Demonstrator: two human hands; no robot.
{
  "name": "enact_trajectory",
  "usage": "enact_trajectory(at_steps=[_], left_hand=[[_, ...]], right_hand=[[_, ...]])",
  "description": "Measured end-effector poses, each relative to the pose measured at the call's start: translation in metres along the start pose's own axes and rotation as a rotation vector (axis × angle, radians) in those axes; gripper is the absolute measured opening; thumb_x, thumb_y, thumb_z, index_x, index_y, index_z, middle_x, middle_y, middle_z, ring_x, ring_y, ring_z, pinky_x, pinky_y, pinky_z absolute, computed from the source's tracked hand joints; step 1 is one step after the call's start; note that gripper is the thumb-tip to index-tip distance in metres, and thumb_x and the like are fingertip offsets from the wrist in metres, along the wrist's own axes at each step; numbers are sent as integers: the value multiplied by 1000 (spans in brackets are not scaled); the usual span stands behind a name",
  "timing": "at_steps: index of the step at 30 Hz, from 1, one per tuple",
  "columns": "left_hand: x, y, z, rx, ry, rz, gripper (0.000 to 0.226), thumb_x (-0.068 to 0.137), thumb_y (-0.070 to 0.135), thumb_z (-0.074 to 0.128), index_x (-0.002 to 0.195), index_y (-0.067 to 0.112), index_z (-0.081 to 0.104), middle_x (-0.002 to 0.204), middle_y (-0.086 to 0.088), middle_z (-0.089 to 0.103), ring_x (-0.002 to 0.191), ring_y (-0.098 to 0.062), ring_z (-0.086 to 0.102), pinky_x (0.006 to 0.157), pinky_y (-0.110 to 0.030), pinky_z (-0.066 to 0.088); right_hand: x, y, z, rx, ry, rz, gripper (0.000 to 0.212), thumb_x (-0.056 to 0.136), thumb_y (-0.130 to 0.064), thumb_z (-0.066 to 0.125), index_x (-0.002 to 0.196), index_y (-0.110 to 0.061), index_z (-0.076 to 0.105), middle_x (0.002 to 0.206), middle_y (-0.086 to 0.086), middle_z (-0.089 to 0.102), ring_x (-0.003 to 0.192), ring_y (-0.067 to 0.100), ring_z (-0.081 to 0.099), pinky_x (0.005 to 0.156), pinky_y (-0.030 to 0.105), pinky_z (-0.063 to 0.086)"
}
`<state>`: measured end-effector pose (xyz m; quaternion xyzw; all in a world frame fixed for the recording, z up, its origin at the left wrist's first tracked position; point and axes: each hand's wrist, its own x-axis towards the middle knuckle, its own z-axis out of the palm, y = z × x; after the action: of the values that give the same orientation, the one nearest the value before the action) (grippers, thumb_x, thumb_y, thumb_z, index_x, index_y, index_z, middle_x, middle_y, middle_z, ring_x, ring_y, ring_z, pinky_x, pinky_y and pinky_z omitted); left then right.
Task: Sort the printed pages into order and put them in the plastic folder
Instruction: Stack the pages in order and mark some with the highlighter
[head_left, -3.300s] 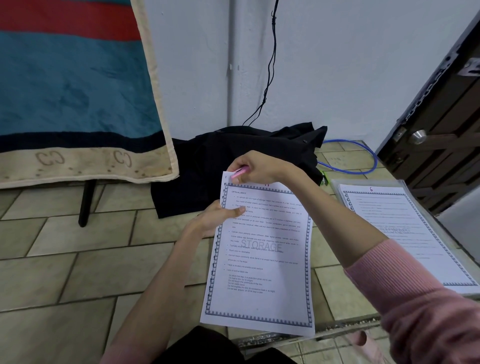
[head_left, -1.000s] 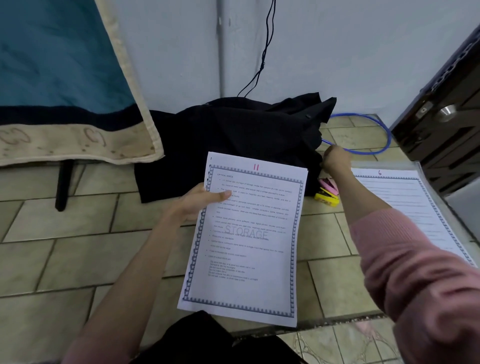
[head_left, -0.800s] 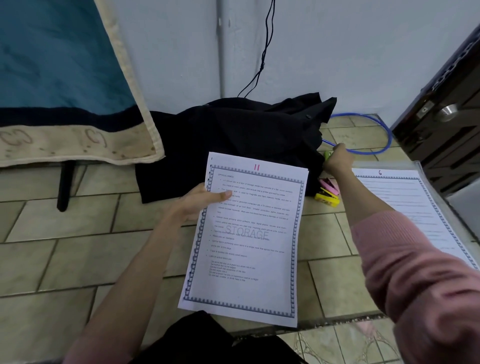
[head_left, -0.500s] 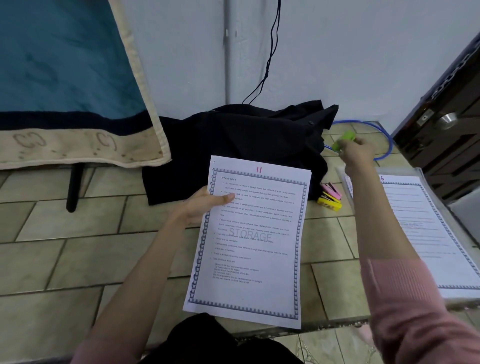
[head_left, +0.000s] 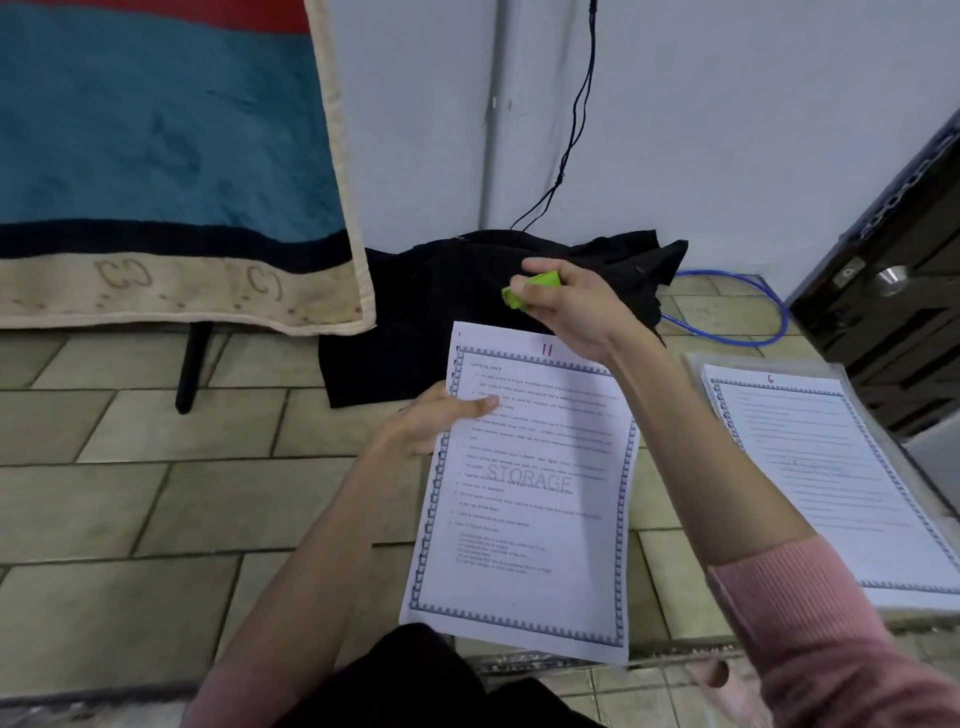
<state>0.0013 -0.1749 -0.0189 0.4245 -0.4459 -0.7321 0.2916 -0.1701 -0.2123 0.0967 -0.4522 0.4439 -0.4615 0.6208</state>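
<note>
My left hand (head_left: 434, 420) pinches the left edge of a printed page (head_left: 524, 519) with a blue border, a "STORAGE" watermark and a pink "11" at its top. My right hand (head_left: 574, 306) hovers above the page's top edge and grips a green highlighter (head_left: 530, 289). To the right, on the floor, lies a clear plastic folder (head_left: 852, 410) with a stack of pages (head_left: 831, 483); the top one is marked "6".
Black cloth (head_left: 467, 301) lies heaped against the white wall behind the page. A blue cable (head_left: 748, 332) loops on the tiles near a dark door (head_left: 893, 291). A blue and beige blanket (head_left: 166, 171) hangs at the left over a black leg (head_left: 192, 364).
My right hand put down the pink highlighter by the black cloth, picked up a green one and carried it left to above the page. My left hand kept holding the page.
</note>
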Motion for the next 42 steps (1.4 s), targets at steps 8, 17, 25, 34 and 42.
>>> enact_trajectory(at_steps=[8,17,25,34,42], left_hand=[[-4,-1,-1,-65,20,2,51,83,15,65,132,10,50,131,-12,58,118,-30,57,102,-53,42],[-5,-2,-6,-110,24,4,38,86,12,61,124,9,55,130,-15,58,118,-32,56,103,-52,41],[-6,-1,-7,-120,10,10,45,86,12,61,130,7,52,131,-15,57,119,-32,56,103,-54,41],[-6,3,-3,-150,17,11,24,90,6,55,113,11,60,124,-14,60,116,-36,57,101,-52,42],[-8,2,-3,-126,29,1,33,89,9,58,122,8,56,123,-15,62,112,-32,60,97,-49,47]], right_hand=[[11,-9,30,-784,-168,-147,33,66,-9,84,92,-14,63,80,-2,65,70,7,59,73,18,48],[19,-11,37,-1059,-391,-74,56,71,-14,81,123,-14,59,95,-9,64,85,2,60,83,12,44],[22,-24,28,-1199,-399,-140,33,85,-17,68,117,-13,63,104,-4,63,95,8,57,76,7,42],[24,-18,33,-1336,-500,-34,29,83,-21,71,111,-17,66,96,-4,66,91,12,60,82,29,50],[26,-14,46,-1399,-517,-37,23,85,-26,68,106,-18,66,81,-13,60,79,7,56,68,18,42]])
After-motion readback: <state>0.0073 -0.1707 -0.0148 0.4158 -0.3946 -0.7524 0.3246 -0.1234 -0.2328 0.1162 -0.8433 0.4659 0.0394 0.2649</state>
